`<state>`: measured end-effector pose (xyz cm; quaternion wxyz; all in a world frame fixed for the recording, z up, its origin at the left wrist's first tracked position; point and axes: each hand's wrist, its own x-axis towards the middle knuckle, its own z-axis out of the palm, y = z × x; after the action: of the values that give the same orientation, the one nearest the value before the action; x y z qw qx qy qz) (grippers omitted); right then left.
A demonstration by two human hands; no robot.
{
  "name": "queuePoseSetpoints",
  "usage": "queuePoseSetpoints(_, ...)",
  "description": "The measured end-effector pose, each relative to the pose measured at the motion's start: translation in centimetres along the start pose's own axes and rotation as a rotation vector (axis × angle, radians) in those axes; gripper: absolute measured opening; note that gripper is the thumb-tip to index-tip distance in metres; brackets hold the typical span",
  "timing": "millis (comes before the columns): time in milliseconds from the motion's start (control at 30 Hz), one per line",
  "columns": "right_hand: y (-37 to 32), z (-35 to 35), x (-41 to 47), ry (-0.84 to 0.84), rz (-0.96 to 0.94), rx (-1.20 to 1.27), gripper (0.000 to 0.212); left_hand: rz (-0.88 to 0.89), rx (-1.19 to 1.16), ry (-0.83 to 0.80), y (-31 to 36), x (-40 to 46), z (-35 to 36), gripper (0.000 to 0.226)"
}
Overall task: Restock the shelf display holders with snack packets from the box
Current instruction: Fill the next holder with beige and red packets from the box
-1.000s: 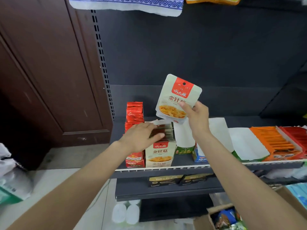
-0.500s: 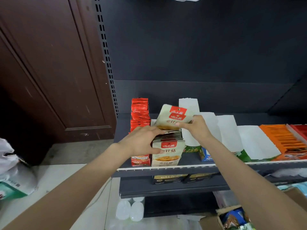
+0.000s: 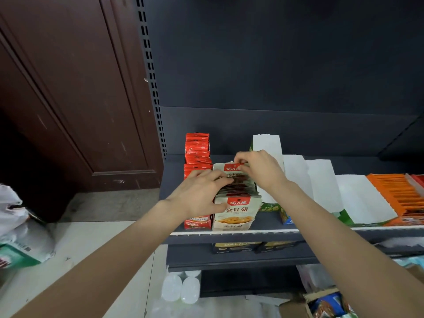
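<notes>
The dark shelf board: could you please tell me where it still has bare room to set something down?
The dark shelf board shows bare strips ahead of the green-fronted holder and behind the white holders, towards the back panel. The front left is crowded: red packet row, beige mushroom-snack packets, both hands.

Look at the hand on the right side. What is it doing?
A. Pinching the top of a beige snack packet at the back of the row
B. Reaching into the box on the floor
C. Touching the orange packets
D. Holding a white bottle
A: the right hand pinches the top edge of the beige packet at the back of the row in the beige display holder, while the left hand rests on that row.
</notes>
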<state>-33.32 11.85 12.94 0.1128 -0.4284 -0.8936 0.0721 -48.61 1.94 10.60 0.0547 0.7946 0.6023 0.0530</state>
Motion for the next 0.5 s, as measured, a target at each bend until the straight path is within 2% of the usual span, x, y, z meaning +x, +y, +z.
queuePoseSetpoints(200, -0.7, 0.5, 0.1, -0.122, 0.042, -0.137, 0.018, -0.036, -0.008, 0.031, 0.3, -0.3, 0.3, 0.066)
queuePoseSetpoints(333, 0.3, 0.9, -0.7, -0.137, 0.104, 0.164, 0.024, -0.145, -0.163, 0.137, 1.1, -0.3, -0.3, 0.043)
queuePoseSetpoints(400, 0.7, 0.6, -2.0, -0.062, 0.153, 0.321, 0.027, -0.209, -0.208, 0.224, 1.6, 0.0, -0.5, 0.032)
queuePoseSetpoints(500, 1.5, -0.2, -4.6, 0.102, 0.229, 0.432, 0.026, -0.234, -0.188, 0.319, 3.4, 0.5, -0.4, 0.031)
